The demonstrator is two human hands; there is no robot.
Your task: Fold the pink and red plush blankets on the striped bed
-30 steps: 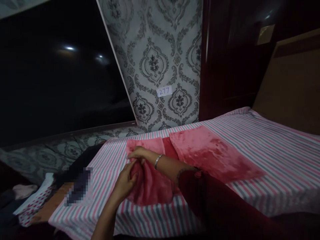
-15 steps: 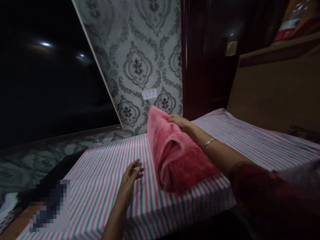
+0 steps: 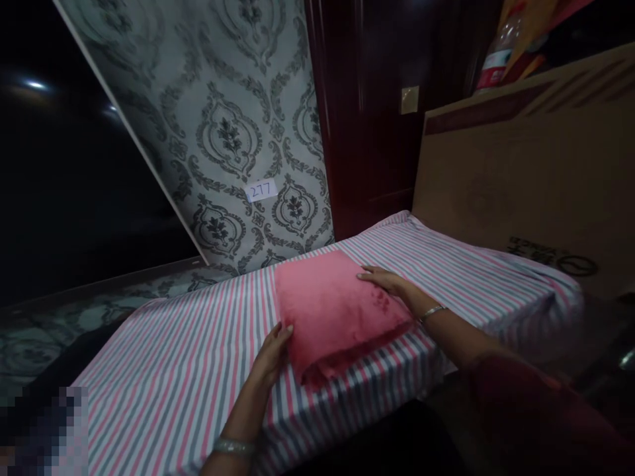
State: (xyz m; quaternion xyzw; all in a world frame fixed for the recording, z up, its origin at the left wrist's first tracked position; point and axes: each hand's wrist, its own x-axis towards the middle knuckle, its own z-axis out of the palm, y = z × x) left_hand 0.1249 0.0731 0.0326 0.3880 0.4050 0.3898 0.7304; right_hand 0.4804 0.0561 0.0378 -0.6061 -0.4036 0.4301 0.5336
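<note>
A pink fleece cloth (image 3: 330, 311) lies folded flat on a bed with a pink, grey and white striped sheet (image 3: 173, 370). My right hand (image 3: 384, 283) rests palm down on the cloth's right edge, fingers stretched out. My left hand (image 3: 274, 350) lies against the cloth's near left edge, fingers extended and touching the fold. A bangle shows on each wrist.
A brown cardboard sheet (image 3: 520, 178) leans behind the bed on the right, with a bottle (image 3: 496, 56) above it. Dark wood panelling (image 3: 367, 132) and patterned wallpaper with a "277" label (image 3: 261, 191) stand behind. A dark panel (image 3: 59, 185) fills the left.
The cloth was bunched in both hands, then swung over by my right hand; now it lies folded flat to the right, with both hands laid on it. The view has turned right.
</note>
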